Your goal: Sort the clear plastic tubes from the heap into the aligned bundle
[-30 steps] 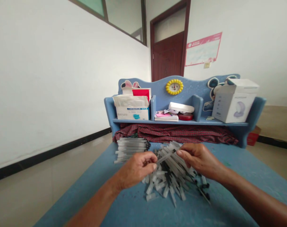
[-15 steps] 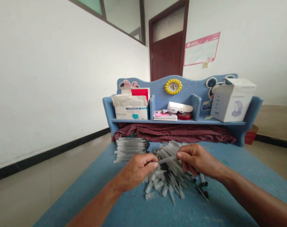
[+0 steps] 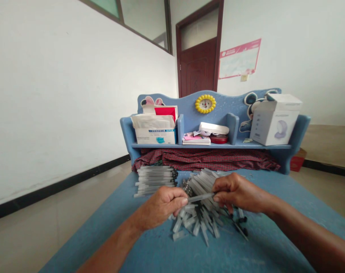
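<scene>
The left hand (image 3: pixel 163 208) and right hand (image 3: pixel 240 192) pinch one clear tube (image 3: pixel 200 197) between them (both grips closed), just above a loose pile (image 3: pixel 196 223) on the blue table (image 3: pixel 118 204); a neat stack (image 3: pixel 155 181) lies far left.

Clear, glossy plastic is shown in the tubes (image 3: pixel 200 197), and matt, lightly scuffed paint on the blue tabletop (image 3: pixel 218 254). Woven cloth is seen in the checked fabric (image 3: pixel 206 160), smooth card in the white box (image 3: pixel 274 125), and a wood finish on the door (image 3: pixel 197 68).
</scene>
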`<state>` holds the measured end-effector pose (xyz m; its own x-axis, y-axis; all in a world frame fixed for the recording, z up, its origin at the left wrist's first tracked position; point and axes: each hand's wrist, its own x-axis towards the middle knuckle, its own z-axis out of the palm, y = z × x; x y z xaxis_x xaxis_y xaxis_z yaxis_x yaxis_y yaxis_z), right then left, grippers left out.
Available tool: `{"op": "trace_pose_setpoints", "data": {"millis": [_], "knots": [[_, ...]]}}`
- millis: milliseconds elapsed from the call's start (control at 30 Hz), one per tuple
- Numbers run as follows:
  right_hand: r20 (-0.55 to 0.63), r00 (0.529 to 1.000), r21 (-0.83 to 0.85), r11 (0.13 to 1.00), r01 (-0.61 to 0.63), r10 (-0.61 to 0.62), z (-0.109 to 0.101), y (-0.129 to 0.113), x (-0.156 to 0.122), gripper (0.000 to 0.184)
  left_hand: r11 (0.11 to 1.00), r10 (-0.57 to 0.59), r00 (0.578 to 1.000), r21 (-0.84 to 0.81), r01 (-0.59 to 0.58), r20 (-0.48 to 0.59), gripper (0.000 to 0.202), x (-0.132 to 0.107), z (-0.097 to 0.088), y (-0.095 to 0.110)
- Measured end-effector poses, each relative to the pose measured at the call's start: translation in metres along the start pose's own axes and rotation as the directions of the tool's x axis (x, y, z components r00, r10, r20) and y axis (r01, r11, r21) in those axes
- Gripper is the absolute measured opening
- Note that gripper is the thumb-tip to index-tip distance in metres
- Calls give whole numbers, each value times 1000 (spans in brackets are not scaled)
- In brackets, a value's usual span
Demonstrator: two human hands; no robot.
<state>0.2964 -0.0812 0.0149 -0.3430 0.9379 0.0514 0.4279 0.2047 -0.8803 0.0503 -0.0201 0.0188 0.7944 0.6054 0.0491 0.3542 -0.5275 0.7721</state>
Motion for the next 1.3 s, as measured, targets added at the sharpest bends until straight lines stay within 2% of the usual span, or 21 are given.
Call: {"op": "trace_pose_setpoints", "data": {"millis": [67,133,233,467,633,700,767,833,933,1000,1100,1167,1267,1300], "knots": [[-40,999,-127,992,9,-14,0,-2,-1,11,1000,-5,1000,5,5,-9,35,1,0,-1],[-54,998,-222,975,10,-23,0,-4,-1,19,1000,-5,1000,7,5,-31,34,1,-1,-2],[-46,999,-261,965,0,-12,0,-6,-1,32,1000,-8,998,15,9,-64,32,1,-1,-3],[-57,998,-70,997,30,-34,-1,-1,1,15,1000,-2,998,12,3,-70,32,1,-2,-5],[-55,998,-57,998,0,-3,0,1,1,30,1000,-2,998,14,3,-62,32,2,-2,-6],[-58,998,-24,1000,17,-18,1,1,2,25,1000,-10,998,19,11,-57,32,2,-2,-5],[-63,998,43,999,25,-22,2,2,3,12,999,-18,998,25,20,-56,32,2,-2,-4],[-71,997,80,997,14,-8,2,2,3,17,999,-22,998,29,24,-63,32,2,-2,-4],[-75,997,-1,1000,0,0,2,1,3,16,999,-22,997,33,24,-74,31,2,-2,-4],[-74,997,-42,999,1,-4,2,1,2,26,999,-19,997,35,22,-71,30,2,-2,-4],[-63,998,67,998,0,4,3,1,2,13,999,-13,997,34,15,-70,31,2,-1,-3],[-53,998,112,994,-18,24,3,1,2,28,999,-12,997,33,14,-73,30,2,-1,-3],[-52,998,7,999,-44,45,4,0,2,18,999,-17,997,36,20,-73,30,3,-1,-4],[-53,998,-22,999,-45,44,4,0,2,22,999,-17,997,36,19,-70,30,3,-1,-4]]}}
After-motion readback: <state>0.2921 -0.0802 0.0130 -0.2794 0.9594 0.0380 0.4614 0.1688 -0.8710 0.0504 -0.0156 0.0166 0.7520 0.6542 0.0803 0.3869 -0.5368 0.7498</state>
